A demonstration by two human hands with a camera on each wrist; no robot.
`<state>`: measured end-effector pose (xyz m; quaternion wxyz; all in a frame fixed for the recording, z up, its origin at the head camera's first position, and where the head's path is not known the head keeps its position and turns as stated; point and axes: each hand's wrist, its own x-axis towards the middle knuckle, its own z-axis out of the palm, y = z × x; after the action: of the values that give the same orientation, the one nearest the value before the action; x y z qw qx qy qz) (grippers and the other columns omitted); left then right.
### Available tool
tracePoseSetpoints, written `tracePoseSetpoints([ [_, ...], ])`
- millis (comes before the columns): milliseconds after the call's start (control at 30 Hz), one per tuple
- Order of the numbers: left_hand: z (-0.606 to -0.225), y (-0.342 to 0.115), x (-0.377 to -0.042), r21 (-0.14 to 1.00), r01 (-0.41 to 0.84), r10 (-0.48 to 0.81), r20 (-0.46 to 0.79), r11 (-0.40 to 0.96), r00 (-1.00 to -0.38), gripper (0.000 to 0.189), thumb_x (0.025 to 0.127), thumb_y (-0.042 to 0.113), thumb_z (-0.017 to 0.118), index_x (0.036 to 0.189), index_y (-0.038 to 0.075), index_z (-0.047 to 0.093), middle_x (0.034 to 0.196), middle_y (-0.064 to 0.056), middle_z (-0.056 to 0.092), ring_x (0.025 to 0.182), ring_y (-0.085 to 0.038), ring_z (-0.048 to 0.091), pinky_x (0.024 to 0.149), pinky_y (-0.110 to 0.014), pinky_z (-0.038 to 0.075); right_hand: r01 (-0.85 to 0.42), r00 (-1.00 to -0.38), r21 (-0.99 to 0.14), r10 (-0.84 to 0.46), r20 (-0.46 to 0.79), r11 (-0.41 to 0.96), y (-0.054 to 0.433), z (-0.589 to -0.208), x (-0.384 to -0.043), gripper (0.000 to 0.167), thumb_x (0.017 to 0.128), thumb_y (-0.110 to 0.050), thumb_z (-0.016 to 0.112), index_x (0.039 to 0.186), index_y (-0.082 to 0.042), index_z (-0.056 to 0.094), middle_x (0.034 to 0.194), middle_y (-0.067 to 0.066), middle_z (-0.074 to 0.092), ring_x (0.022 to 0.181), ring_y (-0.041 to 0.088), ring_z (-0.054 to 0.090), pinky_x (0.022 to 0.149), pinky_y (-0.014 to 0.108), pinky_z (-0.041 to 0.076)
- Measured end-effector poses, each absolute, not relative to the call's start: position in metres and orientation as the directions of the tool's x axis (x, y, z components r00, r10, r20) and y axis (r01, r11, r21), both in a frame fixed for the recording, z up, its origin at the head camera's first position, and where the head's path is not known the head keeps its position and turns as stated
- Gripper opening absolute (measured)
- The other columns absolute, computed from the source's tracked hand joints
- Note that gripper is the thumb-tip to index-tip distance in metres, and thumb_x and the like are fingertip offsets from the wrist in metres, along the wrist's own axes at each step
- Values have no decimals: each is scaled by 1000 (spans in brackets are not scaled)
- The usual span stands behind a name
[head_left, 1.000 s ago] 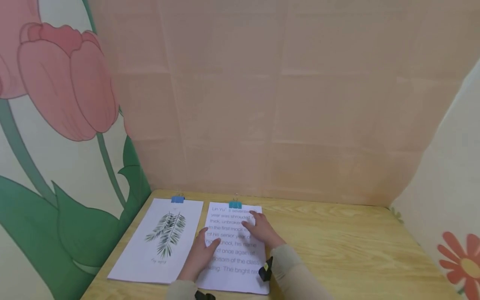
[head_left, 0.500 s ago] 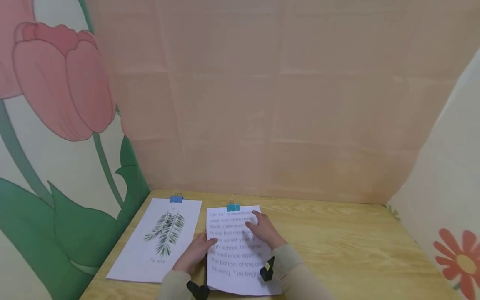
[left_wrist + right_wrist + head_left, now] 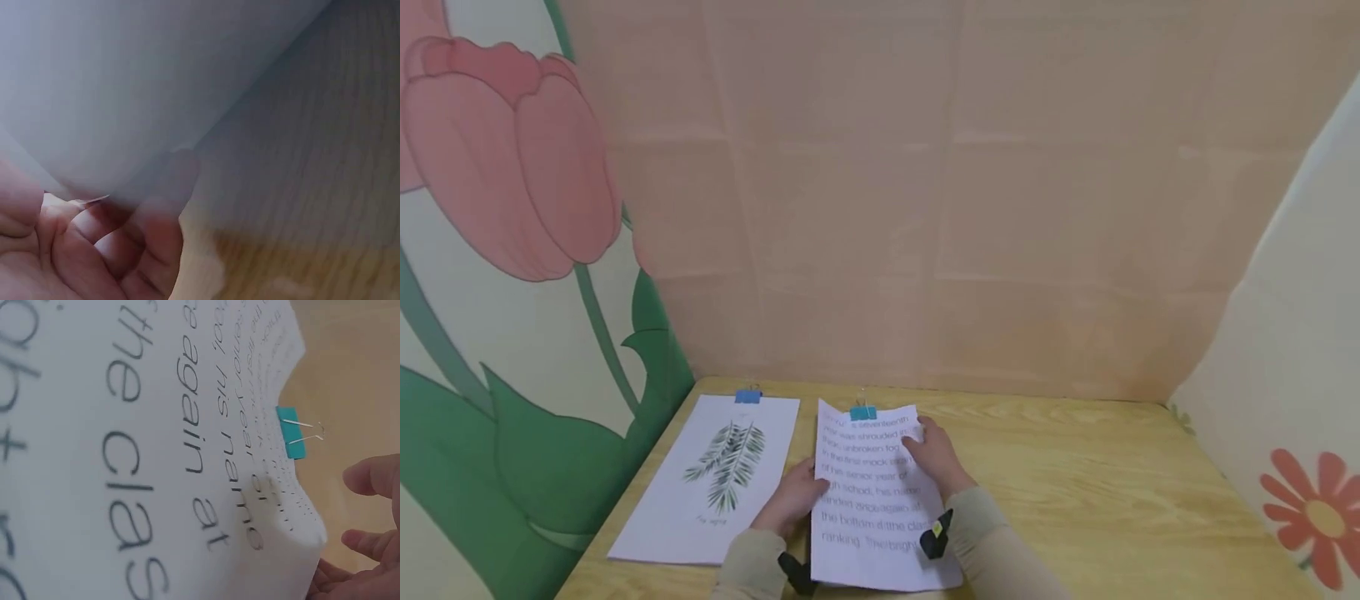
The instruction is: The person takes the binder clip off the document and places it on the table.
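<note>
A sheaf of paper with large printed text (image 3: 868, 500) is held at its top by a teal binder clip (image 3: 862, 413). My left hand (image 3: 793, 498) grips its left edge, thumb over the face. In the left wrist view, curled fingers (image 3: 156, 244) lie under the pale sheet. My right hand (image 3: 942, 458) is at the upper right edge. In the right wrist view its thumb (image 3: 369, 478) stands off the paper, and lower fingers (image 3: 328, 578) are partly hidden at the edge. The sheaf is bowed, its top left corner raised.
Left of the sheaf lies another paper stack with a palm-leaf print (image 3: 662, 500), clipped by a blue binder clip (image 3: 748, 396). Both are on a wooden table (image 3: 1075, 500). A plain pinkish wall covering (image 3: 940, 208) stands behind, with flower-painted walls on both sides.
My left hand has moved from lying over the text sheaf's left side to gripping its edge. The sheaf has turned slightly and bowed. My right hand has shifted outward to its right edge.
</note>
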<state>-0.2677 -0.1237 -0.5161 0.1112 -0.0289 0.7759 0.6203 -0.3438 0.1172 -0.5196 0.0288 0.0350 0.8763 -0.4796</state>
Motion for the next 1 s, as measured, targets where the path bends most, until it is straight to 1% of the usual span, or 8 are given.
tracePoseSetpoints([
  [100,-518,-121,-266,957,-174,111,-203,231,-973,51,95,-7,53,146,-4,50,109,-8,71,95,-22,66,91,-46,47,105,-994,-843,54,-91,527,122,-521,-344,60,100,-14,62,151,7,39,141,32,53,121,44,58,103,59,46],
  [167,-520,-120,-266,960,-173,129,-205,222,-970,55,92,-10,54,146,-4,49,112,-9,70,98,-24,65,94,-49,46,125,-992,-841,71,-102,526,126,-521,-344,61,100,-14,62,152,7,38,141,33,52,121,44,58,103,59,46],
  [333,-523,-116,-264,951,-216,148,-251,220,-956,58,90,-11,57,147,-4,49,112,-8,70,99,-24,64,101,-55,41,145,-989,-834,98,-109,532,133,-523,-343,62,99,-13,62,150,11,37,138,36,51,123,47,55,105,59,44],
  [500,-523,-112,-261,952,-218,178,-258,216,-949,56,90,-12,58,144,-4,52,110,-8,71,98,-23,65,100,-55,42,193,-981,-837,129,-147,512,139,-525,-341,62,99,-12,60,151,11,35,142,36,50,127,48,53,107,59,42],
  [700,-521,-110,-259,956,-199,194,-241,215,-951,54,88,-12,58,141,-2,55,109,-8,71,97,-24,66,96,-53,45,245,-968,-849,161,-191,469,150,-520,-341,60,102,-14,56,150,14,34,149,37,42,136,51,44,112,61,35],
  [767,-521,-110,-259,956,-193,195,-238,222,-952,54,88,-12,58,141,-1,55,109,-7,71,96,-23,66,96,-53,46,266,-962,-860,173,-211,435,153,-519,-340,57,102,-14,56,148,15,38,145,36,46,132,49,48,111,61,38],
  [900,-522,-110,-259,951,-196,195,-245,239,-950,54,89,-11,59,142,-1,55,108,-7,71,96,-23,66,95,-53,46,309,-949,-874,183,-257,374,156,-520,-339,46,104,-15,56,141,12,50,128,28,60,114,40,60,103,59,46],
  [1000,-523,-109,-259,945,-207,194,-259,253,-946,52,90,-10,59,141,0,56,107,-6,72,94,-23,66,94,-53,47,307,-950,-872,176,-258,380,158,-521,-339,44,105,-15,56,141,9,52,124,24,63,110,36,63,100,57,48],
])
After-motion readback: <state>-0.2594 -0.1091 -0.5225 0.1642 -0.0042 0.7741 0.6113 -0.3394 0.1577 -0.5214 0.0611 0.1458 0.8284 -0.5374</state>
